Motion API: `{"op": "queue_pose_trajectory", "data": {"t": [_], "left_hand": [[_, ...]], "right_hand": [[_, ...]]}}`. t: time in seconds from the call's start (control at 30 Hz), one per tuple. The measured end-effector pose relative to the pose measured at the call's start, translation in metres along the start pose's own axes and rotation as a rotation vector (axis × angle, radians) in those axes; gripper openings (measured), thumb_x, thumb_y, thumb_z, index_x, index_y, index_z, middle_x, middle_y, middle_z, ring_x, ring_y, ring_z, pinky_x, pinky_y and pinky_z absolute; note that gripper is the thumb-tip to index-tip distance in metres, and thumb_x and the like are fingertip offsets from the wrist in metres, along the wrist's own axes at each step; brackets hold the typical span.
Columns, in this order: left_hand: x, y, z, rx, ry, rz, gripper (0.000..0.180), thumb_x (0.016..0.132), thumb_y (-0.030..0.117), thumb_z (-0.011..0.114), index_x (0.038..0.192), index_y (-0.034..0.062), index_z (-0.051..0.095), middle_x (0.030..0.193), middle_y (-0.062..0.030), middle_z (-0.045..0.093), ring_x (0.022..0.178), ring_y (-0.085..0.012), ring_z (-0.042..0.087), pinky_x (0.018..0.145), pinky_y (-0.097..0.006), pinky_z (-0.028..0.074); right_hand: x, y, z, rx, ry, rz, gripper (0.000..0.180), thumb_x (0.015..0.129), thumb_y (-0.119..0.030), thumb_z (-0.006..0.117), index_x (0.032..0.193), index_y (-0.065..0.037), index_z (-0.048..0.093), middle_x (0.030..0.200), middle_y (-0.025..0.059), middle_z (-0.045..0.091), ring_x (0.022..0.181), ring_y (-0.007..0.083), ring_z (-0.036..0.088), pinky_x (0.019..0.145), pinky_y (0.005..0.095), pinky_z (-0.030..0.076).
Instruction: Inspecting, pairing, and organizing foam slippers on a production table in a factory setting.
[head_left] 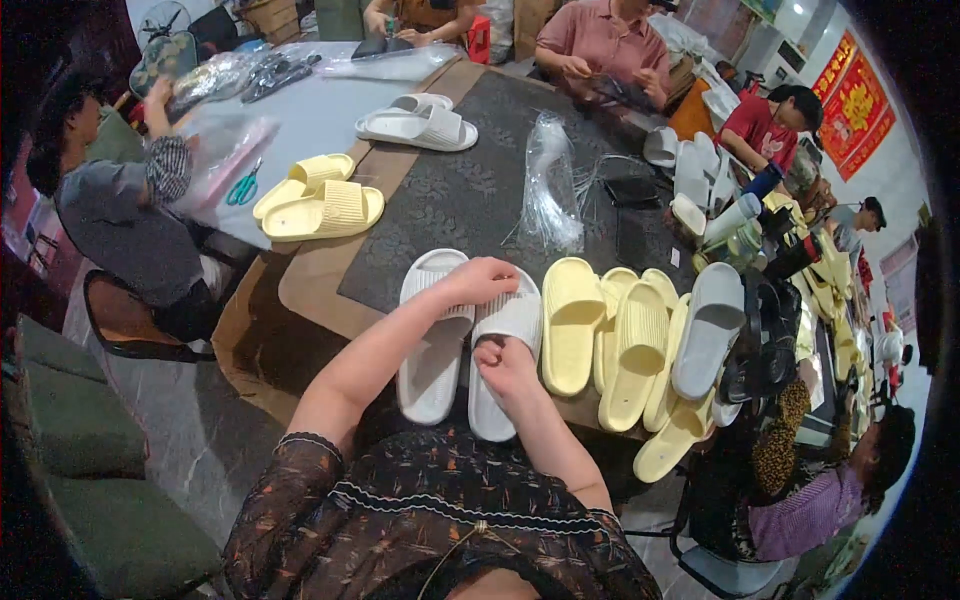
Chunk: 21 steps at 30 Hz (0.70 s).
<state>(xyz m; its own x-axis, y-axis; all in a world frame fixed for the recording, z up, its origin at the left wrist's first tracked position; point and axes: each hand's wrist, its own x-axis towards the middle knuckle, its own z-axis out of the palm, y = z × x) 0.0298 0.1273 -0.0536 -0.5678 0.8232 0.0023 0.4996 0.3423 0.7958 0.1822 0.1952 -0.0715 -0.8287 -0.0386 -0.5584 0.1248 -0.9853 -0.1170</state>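
Observation:
A pair of white slippers lies side by side at the table's near edge: a left-hand slipper [428, 378] and a right-hand slipper [489, 408]. Reaching across the first one, my left hand [486, 281] has its fingers bent over the toe end of the second slipper's ribbed strap. My right hand [508, 368] is closed at the heel-side opening of that same strap, fingers curled in; anything small between them is hidden. Just right of it stand pale yellow slippers [570, 345], several in a row, and a grey slipper [709, 333].
A bundle of thin clear strands [551, 185] lies on the dark mat [440, 215]. Beyond are a yellow pair [325, 212], a light grey pair [425, 128] and teal scissors [243, 185]. Co-workers sit around the table. Bottles [735, 220] and more slippers crowd the right side.

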Motion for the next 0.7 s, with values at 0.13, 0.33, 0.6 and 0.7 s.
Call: {"op": "queue_pose_trajectory", "data": {"t": [0.13,0.33,0.6,0.7], "left_hand": [[-0.010,0.001,0.004,-0.015,-0.001,0.041,0.027,0.087,0.030,0.058,0.099,0.0066,0.066,0.087,-0.0101,0.068,0.082,-0.0215,0.064,0.074,-0.034,0.049],[-0.013,0.002,0.002,-0.017,0.035,0.088,0.027,0.086,0.028,0.061,0.098,0.0051,0.068,0.090,-0.0107,0.069,0.084,-0.0217,0.065,0.078,-0.033,0.049],[-0.013,0.000,0.001,-0.015,0.035,0.017,0.024,0.084,0.028,0.064,0.096,0.0085,0.072,0.090,-0.0104,0.070,0.083,-0.0220,0.067,0.077,-0.033,0.050],[-0.012,-0.002,0.003,-0.047,0.046,0.024,0.025,0.085,0.028,0.062,0.095,0.0072,0.071,0.089,-0.0093,0.070,0.083,-0.0198,0.066,0.078,-0.032,0.050]], "right_hand": [[-0.007,0.011,-0.003,0.054,0.124,-0.106,0.013,0.092,-0.006,0.036,0.094,-0.008,0.049,0.070,-0.0005,0.036,0.056,0.0102,0.032,0.048,0.0236,0.029],[-0.014,0.011,-0.005,-0.010,-0.008,-0.189,0.009,0.093,-0.005,0.041,0.089,-0.003,0.048,0.074,0.0022,0.044,0.065,0.0116,0.041,0.058,0.0259,0.037],[-0.022,0.002,-0.015,-0.128,0.003,-0.255,0.007,0.090,0.000,0.044,0.094,0.001,0.050,0.081,0.0068,0.050,0.071,0.0155,0.046,0.064,0.0278,0.041],[-0.017,0.001,-0.017,-0.182,-0.016,-0.230,0.008,0.089,0.001,0.044,0.094,0.001,0.050,0.080,0.0059,0.049,0.068,0.0147,0.045,0.060,0.0273,0.040]]}}
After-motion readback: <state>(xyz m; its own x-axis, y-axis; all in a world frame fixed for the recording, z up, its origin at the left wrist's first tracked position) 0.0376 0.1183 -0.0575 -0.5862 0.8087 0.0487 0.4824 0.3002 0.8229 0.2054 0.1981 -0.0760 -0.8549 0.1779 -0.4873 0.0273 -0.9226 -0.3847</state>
